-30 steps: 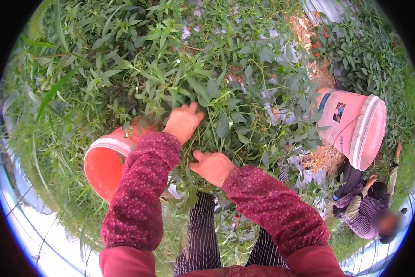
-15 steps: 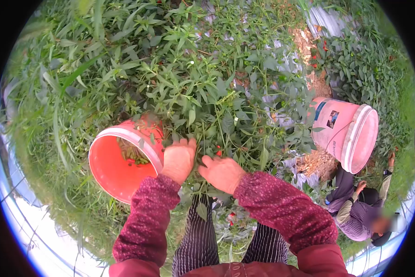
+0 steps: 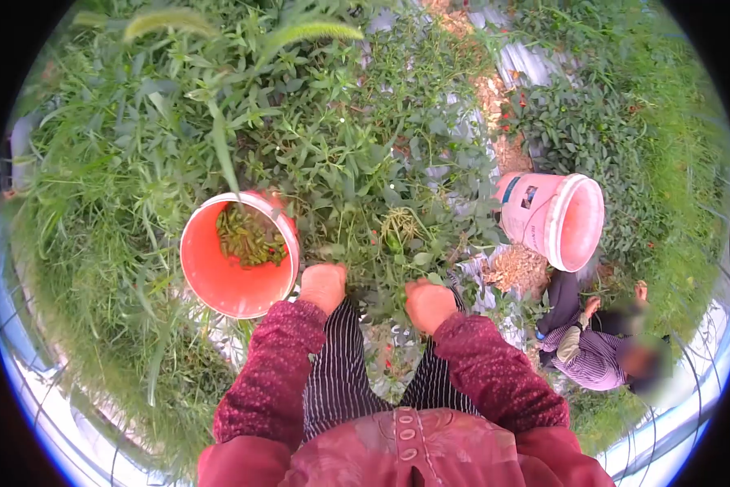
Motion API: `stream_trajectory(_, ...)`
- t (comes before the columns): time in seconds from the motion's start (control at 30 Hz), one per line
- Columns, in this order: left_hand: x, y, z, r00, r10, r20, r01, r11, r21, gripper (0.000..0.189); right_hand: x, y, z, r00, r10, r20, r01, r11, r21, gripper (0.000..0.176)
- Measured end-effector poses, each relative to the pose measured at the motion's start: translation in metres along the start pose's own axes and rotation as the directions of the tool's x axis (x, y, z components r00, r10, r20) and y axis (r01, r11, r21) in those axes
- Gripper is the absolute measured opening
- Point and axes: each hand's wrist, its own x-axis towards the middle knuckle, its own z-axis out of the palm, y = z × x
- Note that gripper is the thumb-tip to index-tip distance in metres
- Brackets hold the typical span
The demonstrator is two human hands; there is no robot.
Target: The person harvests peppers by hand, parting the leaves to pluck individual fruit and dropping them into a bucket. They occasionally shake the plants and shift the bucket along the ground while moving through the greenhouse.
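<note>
Red bucket (image 3: 239,280), mouth toward camera, long axis slanting left; hands (image 3: 323,287) (image 3: 430,306) curled, grip unclear

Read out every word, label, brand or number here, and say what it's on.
Pink bucket: dark lettering on its side, too small and blurred to quote.
Its blue patch: any text is too small to read.
Red bucket: no text visible.
</note>
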Motion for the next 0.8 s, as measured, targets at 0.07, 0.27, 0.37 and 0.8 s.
stream_trajectory(0.07,-0.016,-0.005,-0.014,0.997,-0.005,0.074,0.002,1.000,0.031,0.015,-0.016,0.005,0.001,0.997,0.082,-0.014,-0.078,0.980,0.184,0.015)
stream_trajectory(0.27,-0.046,-0.002,-0.027,0.996,-0.037,0.075,0.062,0.929,-0.364,0.035,-0.047,-0.019,-0.009,0.979,-0.152,0.137,0.073,0.884,0.463,0.023)
stream_trajectory(0.37,-0.061,-0.005,-0.049,0.984,-0.053,0.167,0.148,0.766,-0.626,0.037,-0.062,-0.034,-0.032,0.950,0.059,0.305,-0.311,0.133,0.941,0.029)
stream_trajectory(0.8,-0.130,0.003,-0.146,0.976,-0.101,-0.193,-0.164,0.241,-0.956,0.016,-0.067,-0.100,-0.131,0.979,0.087,0.187,-0.172,-0.153,0.973,0.028)
